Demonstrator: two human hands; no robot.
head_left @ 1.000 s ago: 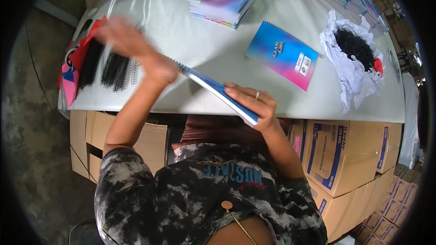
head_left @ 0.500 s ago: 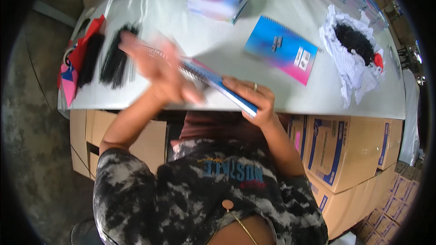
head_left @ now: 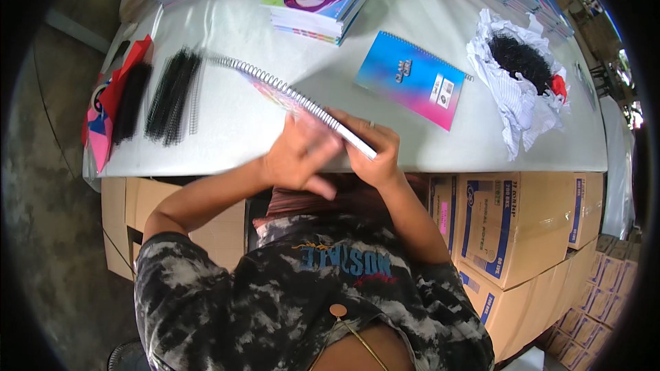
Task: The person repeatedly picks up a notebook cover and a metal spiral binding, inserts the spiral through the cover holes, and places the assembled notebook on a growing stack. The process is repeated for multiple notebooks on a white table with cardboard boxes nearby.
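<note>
A spiral notebook (head_left: 349, 140) is held edge-up and slanting over the table's near side, its coil along the upper edge. Part of the dark coil (head_left: 223, 62) sticks out past the notebook's far left end. My right hand (head_left: 375, 151) grips the near right end, fingers behind and thumb in front. Against or just beside the notebook's near face is my left hand (head_left: 302, 154), fingers apart and slightly blurred; whether it touches the cover I cannot tell. A blue and pink spiral notebook (head_left: 405, 79) lies flat beyond my right hand, a bit of coil poking out at its right corner.
Loose black coils (head_left: 172, 96) lie at the left beside red and pink material (head_left: 103, 124). A notebook stack (head_left: 313, 17) with pens on top stands further back. Crumpled white cloth (head_left: 505, 96) holds a tangle of black coil at the right. Cardboard boxes (head_left: 515, 227) sit below the table's right side.
My left hand has swept from the coil's far end down toward me, to the notebook's near face. The notebook has turned slightly, showing its colourful cover. The whole view has shifted a little.
</note>
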